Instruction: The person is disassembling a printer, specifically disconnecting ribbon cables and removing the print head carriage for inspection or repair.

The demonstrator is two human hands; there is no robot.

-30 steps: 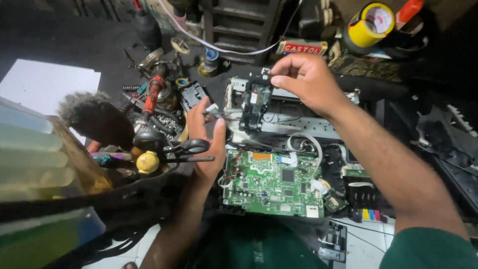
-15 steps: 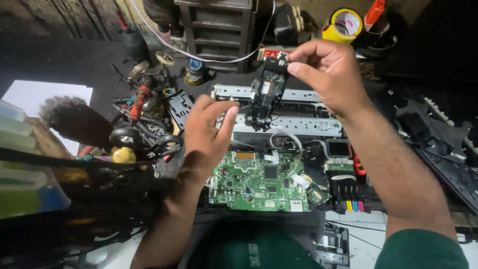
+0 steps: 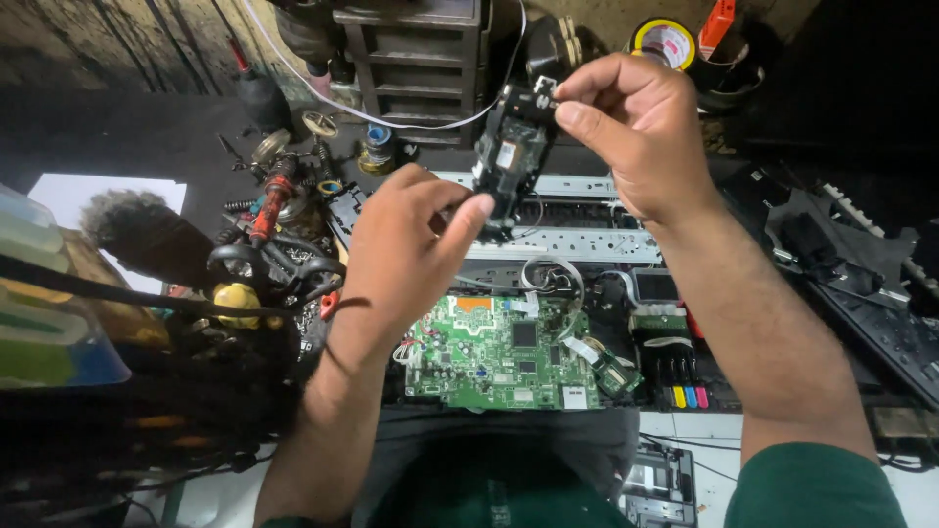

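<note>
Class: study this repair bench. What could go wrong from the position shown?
1. The black carriage part is pinched only by fingertips of the right hand and left hand; it might slip onto the green circuit board below.
2. The ribbon cable lies nearby and could snag.

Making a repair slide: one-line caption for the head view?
Both hands, left hand and right hand, hold a black printer part above a green circuit board.
</note>
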